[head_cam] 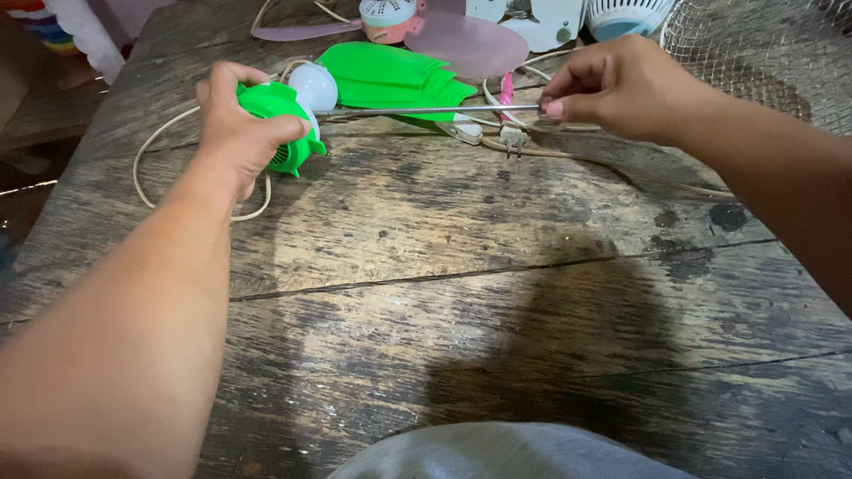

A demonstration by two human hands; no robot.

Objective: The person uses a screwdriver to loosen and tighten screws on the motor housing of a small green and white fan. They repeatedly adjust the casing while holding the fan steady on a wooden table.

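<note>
My left hand [238,124] grips a green fan motor housing [282,133] at the upper left of the wooden table [461,293]. A white rounded cap [313,86] sits just behind the housing. My right hand [612,89] pinches the far end of a long thin metal rod [426,111]. The rod runs level from my right fingers to the green housing. A green fan blade [390,80] lies behind the rod.
A pink fan blade with a hub [461,40] lies at the back. A cream power cord [146,173] loops at the left, and its plug [512,136] rests under the rod. A wire fan guard [763,53] is at the upper right. White fan parts [568,18] stand behind.
</note>
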